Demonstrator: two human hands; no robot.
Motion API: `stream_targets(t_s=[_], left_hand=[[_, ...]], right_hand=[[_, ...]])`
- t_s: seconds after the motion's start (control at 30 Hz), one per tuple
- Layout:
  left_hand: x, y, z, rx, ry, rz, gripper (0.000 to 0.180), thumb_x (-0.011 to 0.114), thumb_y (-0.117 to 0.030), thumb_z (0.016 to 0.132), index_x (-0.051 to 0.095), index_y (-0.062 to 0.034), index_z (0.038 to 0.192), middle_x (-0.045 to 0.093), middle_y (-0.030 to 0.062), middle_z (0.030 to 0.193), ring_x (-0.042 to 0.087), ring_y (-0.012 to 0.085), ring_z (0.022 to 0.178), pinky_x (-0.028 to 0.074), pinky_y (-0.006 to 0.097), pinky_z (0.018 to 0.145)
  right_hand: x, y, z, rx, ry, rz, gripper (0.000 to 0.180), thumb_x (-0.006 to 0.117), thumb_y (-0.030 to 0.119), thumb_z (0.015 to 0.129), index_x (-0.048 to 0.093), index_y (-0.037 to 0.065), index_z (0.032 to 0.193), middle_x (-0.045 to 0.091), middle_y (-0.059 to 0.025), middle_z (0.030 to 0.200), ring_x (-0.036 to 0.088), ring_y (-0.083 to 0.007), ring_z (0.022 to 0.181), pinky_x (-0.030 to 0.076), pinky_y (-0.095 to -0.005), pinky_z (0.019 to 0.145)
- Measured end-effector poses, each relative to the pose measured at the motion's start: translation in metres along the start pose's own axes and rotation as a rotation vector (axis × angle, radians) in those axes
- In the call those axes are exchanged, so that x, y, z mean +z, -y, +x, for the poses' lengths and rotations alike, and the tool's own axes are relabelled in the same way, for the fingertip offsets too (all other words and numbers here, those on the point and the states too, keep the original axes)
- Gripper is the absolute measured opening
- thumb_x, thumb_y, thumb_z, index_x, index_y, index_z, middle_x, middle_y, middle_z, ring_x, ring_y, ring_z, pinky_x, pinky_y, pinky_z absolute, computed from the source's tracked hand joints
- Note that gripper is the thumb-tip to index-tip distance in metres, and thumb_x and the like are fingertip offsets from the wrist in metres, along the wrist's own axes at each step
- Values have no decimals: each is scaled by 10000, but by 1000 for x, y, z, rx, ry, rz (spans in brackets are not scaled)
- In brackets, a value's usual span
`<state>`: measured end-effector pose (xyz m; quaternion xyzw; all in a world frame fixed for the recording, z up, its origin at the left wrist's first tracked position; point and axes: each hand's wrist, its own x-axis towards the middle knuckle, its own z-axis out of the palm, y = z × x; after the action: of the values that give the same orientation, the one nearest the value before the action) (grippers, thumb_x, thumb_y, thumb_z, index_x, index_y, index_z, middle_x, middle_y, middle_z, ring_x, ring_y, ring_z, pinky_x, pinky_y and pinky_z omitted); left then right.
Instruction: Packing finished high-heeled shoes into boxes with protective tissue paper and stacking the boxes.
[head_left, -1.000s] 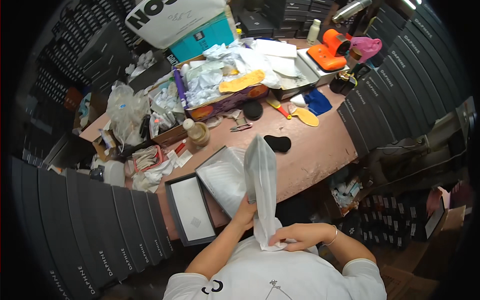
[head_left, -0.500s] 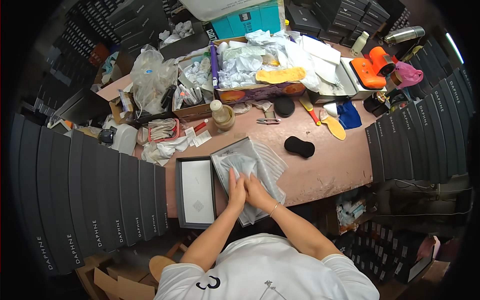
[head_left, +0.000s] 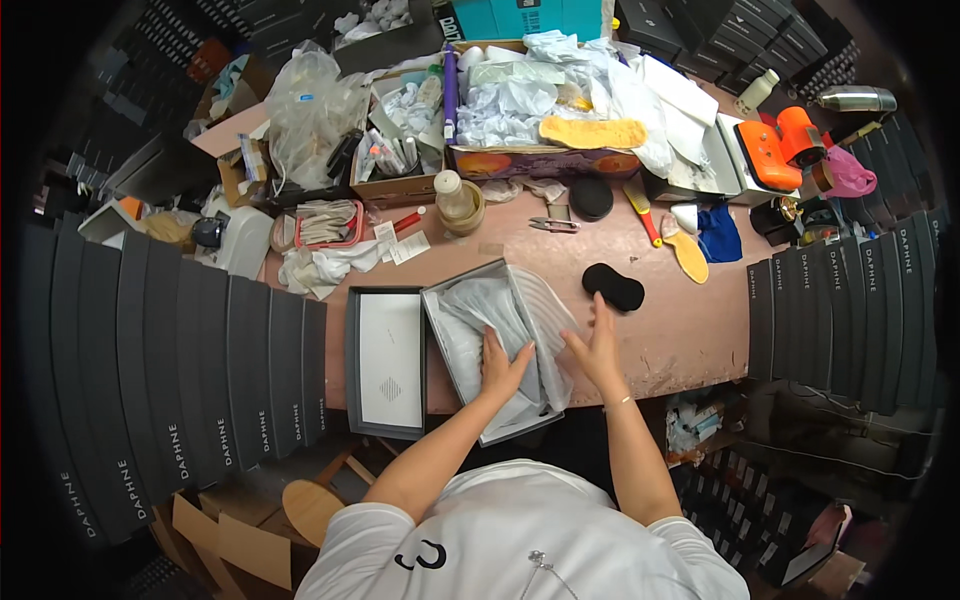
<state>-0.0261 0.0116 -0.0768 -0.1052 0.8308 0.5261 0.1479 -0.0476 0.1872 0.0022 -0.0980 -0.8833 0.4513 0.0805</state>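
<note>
An open grey shoebox lies angled at the table's front edge. Inside it is a bundle in white tissue paper; what the paper wraps is hidden. My left hand rests on this paper with thumb and fingers apart. A ribbed, see-through white sheet hangs over the box's right side. Just right of the sheet my right hand is raised, fingers spread and holding nothing. Its fingertips reach close to a black sponge-like pad, narrow at the waist. The grey box lid, white inside, lies left of the shoebox.
Grey shoeboxes stand in rows along the left, and more boxes on the right. Behind are a carton of crumpled paper, a bottle, small snips, a yellow-red brush and an orange device.
My hands, together over the paper before, have parted. The right moved right toward the black pad and opened; the left stays on the paper, which lies lower and more spread in the box.
</note>
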Motion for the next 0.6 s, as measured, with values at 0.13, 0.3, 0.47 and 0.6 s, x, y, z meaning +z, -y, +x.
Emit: stream_targets(t_s=[0.13, 0.3, 0.47, 0.6], left_hand=[[-18, -10, 15, 117, 152, -69, 918, 698, -384, 771, 228, 115, 1381, 315, 330, 1398, 341, 435, 1299, 278, 418, 1090], [-24, 18, 17, 83, -102, 124, 670, 656, -214, 750, 367, 103, 1265, 425, 307, 1267, 428, 449, 1173, 339, 445, 1025], [-28, 10, 14, 193, -111, -100, 541, 615, -150, 790, 425, 95, 1234, 460, 284, 1235, 466, 421, 1131, 365, 442, 998], [-102, -2, -31, 421, -275, -84, 429, 603, -69, 839, 490, 9, 1245, 497, 230, 1256, 501, 320, 1158, 453, 384, 896]], right_hand=[[42, -95, -36, 196, 336, 207, 350, 593, 160, 894, 544, -69, 1154, 595, -180, 1091, 589, -286, 903, 479, -342, 792], [-29, 39, -25, 416, 334, 674, 330, 449, 245, 993, 562, -48, 1095, 607, -112, 1085, 609, -203, 712, 494, -273, 704], [-46, 36, -13, 316, 416, 731, 444, 430, 296, 999, 428, -8, 1322, 489, -144, 1305, 589, -233, 1049, 511, -341, 841], [11, 22, -33, 45, 386, 458, 606, 423, 284, 992, 176, 22, 1480, 201, -172, 1527, 282, -300, 1380, 300, -425, 1084]])
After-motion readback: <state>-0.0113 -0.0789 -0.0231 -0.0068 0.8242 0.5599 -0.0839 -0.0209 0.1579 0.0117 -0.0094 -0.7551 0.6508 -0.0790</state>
